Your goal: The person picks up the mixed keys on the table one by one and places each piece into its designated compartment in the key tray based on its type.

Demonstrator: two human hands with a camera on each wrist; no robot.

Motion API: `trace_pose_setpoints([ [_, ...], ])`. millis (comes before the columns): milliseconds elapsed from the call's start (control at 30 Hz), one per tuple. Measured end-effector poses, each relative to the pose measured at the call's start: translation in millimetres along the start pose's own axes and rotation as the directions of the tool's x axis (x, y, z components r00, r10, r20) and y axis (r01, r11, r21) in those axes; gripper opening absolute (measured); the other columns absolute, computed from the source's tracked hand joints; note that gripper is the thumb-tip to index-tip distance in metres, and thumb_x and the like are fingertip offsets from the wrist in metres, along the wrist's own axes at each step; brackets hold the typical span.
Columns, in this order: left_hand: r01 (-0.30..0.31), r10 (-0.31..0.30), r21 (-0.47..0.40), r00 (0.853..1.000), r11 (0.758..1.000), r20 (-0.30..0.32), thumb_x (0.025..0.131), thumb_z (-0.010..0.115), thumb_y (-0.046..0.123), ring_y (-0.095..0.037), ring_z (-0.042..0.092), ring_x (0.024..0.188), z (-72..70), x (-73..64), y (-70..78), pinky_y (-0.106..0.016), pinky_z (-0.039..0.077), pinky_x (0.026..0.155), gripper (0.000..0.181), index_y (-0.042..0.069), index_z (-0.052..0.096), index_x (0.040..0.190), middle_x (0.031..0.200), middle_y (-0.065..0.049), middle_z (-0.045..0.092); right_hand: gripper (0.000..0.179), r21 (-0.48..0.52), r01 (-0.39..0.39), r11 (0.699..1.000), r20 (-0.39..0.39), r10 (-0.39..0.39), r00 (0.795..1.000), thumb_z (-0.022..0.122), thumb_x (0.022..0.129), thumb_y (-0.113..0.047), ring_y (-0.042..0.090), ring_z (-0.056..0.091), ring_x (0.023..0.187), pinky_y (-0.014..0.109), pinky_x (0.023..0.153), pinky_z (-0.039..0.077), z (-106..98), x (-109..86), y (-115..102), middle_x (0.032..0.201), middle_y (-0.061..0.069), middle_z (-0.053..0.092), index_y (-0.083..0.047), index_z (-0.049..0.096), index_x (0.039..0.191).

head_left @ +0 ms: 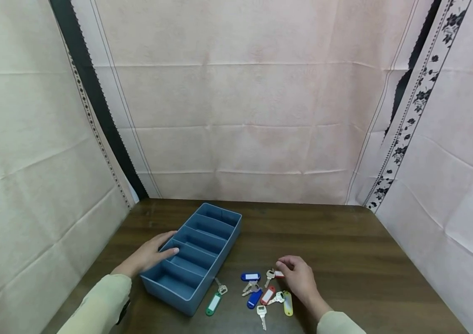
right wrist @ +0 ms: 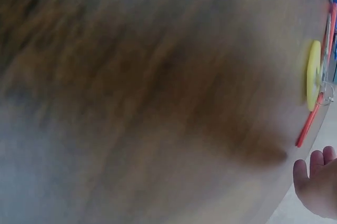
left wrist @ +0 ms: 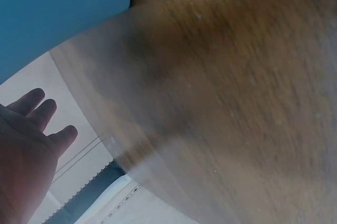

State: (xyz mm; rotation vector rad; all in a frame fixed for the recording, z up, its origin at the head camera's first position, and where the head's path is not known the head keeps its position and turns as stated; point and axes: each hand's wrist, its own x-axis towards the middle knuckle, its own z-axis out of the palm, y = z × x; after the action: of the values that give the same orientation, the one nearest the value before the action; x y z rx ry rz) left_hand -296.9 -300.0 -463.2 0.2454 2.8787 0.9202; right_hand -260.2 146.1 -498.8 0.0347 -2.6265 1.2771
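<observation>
My left hand (head_left: pixel 150 254) rests on the left rim of a blue compartment box (head_left: pixel 232 243). Its thumb lies over the rim, its fingers along the outside. In the left wrist view the fingers (left wrist: pixel 45 113) stretch out straight beside the box (left wrist: pixel 63 13). My right hand (head_left: pixel 299 278) hovers low over the group of tagged keys, fingertips right at a red key tag (head_left: pixel 279 274) with a key (head_left: pixel 269 276) beside it. In the right wrist view the fingers (right wrist: pixel 315 169) are loosely bent just beyond the red tag (right wrist: pixel 308 129); a yellow key tag (right wrist: pixel 313 77) lies nearby.
Around the right hand lie two blue key tags (head_left: pixel 250 277), another red tag (head_left: pixel 268 295) and several keys (head_left: pixel 262 315). Close to the box's right side is a green-tagged key (head_left: pixel 214 304). Pale cloth (head_left: pixel 257 102) hangs behind and beside the brown table (head_left: pixel 345 250).
</observation>
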Motion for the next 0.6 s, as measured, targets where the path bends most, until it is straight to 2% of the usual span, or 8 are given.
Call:
trace_pose_setpoints([
  [100,-0.008,0.008,0.002,1.000,1.000,0.001,0.095,0.055,0.060,-0.048,0.026,0.142,0.1,-0.7,-0.1,-0.073,0.024,0.105,0.078,0.020,0.031,0.157,0.158,-0.021,0.029,0.009,-0.006,-0.016,1.000,0.015,0.016,1.000,0.072,0.092,-0.019,0.023,0.062,0.097,0.048,0.087,0.050,2.4,-1.2,-1.2,0.103,0.005,0.067,-0.011,0.076,0.096],
  [267,-0.018,0.018,0.003,1.000,1.000,-0.007,0.095,0.055,0.059,-0.048,0.026,0.142,0.3,-1.4,-0.3,-0.072,0.024,0.105,0.076,0.020,0.032,0.156,0.157,-0.021,0.030,0.007,-0.004,0.010,1.000,0.027,-0.010,1.000,0.074,0.090,-0.018,0.021,0.061,0.094,0.045,0.084,0.050,6.1,-2.5,-2.7,0.100,0.003,0.066,-0.012,0.076,0.093],
  [433,0.003,-0.003,-0.001,1.000,1.000,-0.003,0.095,0.055,0.061,-0.048,0.026,0.142,0.0,-1.5,0.1,-0.073,0.024,0.105,0.077,0.021,0.031,0.156,0.158,-0.020,0.029,0.005,-0.048,0.055,0.997,0.019,-0.054,0.998,0.075,0.088,-0.018,0.022,0.062,0.092,0.045,0.082,0.050,8.6,-1.9,-2.1,0.098,0.003,0.067,-0.013,0.075,0.090],
  [600,0.018,-0.018,-0.007,1.000,1.000,0.003,0.093,0.054,0.064,-0.048,0.025,0.142,0.0,-1.2,1.1,-0.073,0.023,0.105,0.080,0.021,0.030,0.157,0.158,-0.020,0.028,0.004,-0.097,0.049,0.994,0.008,-0.048,0.999,0.076,0.087,-0.019,0.024,0.062,0.094,0.047,0.084,0.049,9.0,-2.4,-1.1,0.099,0.004,0.067,-0.015,0.075,0.087],
])
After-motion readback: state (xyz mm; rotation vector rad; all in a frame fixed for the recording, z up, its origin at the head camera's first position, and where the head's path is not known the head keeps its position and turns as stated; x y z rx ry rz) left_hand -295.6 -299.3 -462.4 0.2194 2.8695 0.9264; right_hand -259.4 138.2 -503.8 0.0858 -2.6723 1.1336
